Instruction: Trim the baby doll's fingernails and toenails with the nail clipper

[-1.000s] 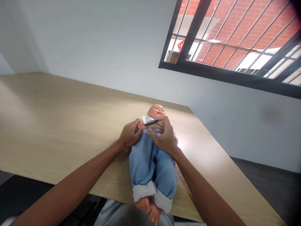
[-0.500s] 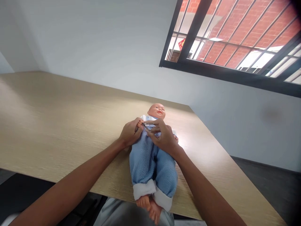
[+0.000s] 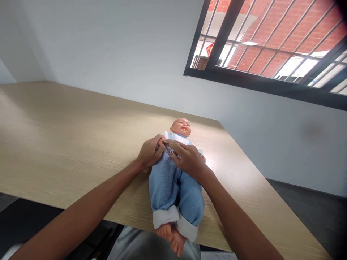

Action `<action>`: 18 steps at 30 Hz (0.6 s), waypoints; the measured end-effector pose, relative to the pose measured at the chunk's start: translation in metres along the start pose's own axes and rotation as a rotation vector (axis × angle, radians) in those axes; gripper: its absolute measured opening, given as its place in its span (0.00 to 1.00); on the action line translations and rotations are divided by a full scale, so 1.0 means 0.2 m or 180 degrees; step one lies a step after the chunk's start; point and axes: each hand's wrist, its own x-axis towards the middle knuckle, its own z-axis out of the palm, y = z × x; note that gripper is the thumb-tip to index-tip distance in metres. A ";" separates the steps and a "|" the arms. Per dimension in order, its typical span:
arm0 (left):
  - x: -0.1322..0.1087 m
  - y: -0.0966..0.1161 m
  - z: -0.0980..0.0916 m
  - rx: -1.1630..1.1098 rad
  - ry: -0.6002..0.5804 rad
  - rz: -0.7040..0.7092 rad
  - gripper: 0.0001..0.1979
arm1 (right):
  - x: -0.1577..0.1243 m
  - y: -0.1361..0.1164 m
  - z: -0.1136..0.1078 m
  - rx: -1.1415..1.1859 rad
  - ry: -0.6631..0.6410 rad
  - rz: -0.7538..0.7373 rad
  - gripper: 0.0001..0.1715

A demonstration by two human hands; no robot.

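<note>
A baby doll (image 3: pixel 165 184) in a fuzzy blue outfit with white cuffs lies on its back, head away from me and bare feet over the near table edge. My left hand (image 3: pixel 149 152) is closed around the doll's small hand (image 3: pixel 162 140) on the left, leaving its fingers showing. Pinched in my right hand (image 3: pixel 189 158) is a small metal nail clipper (image 3: pixel 169 148), its tip at the doll's fingers. Whether the tip touches them is too small to tell. My right hand hides part of the doll's chest.
The doll lies on a light wood table (image 3: pixel 89 144), near its right edge. Beyond stands a pale wall (image 3: pixel 116 47) with a dark-framed, barred window (image 3: pixel 260 77) at upper right. My lap in grey trousers (image 3: pixel 146 247) is below the near edge.
My right fingers have closed together, and the clipper's lever, spread apart before, is now pressed toward its body. My left hand and the doll stay nearly in place.
</note>
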 end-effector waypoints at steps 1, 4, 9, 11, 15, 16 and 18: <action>0.00 0.00 0.00 -0.0007 -0.0002 -0.0003 0.15 | 0.00 0.00 0.00 -0.0050 0.0006 -0.0032 0.10; 0.00 0.00 0.00 -0.0028 -0.0003 -0.0002 0.15 | 0.00 0.01 0.01 -0.0177 -0.0005 -0.0142 0.12; 0.00 0.00 0.00 -0.0044 -0.0021 0.0032 0.14 | 0.00 0.00 -0.02 -0.0299 -0.0077 -0.0388 0.15; 0.00 0.00 0.00 -0.0042 -0.0036 0.0039 0.14 | 0.00 0.00 -0.03 -0.0326 -0.0103 -0.0456 0.15; 0.00 0.01 0.00 -0.0035 -0.0055 0.0031 0.14 | 0.01 -0.01 -0.03 -0.0306 -0.0133 -0.0475 0.16; 0.00 0.01 0.00 -0.0036 -0.0056 0.0028 0.15 | 0.01 -0.01 -0.03 -0.0281 -0.0137 -0.0455 0.17; 0.00 0.01 0.00 -0.0040 -0.0055 0.0023 0.15 | 0.01 -0.01 -0.02 -0.0206 -0.0132 -0.0374 0.17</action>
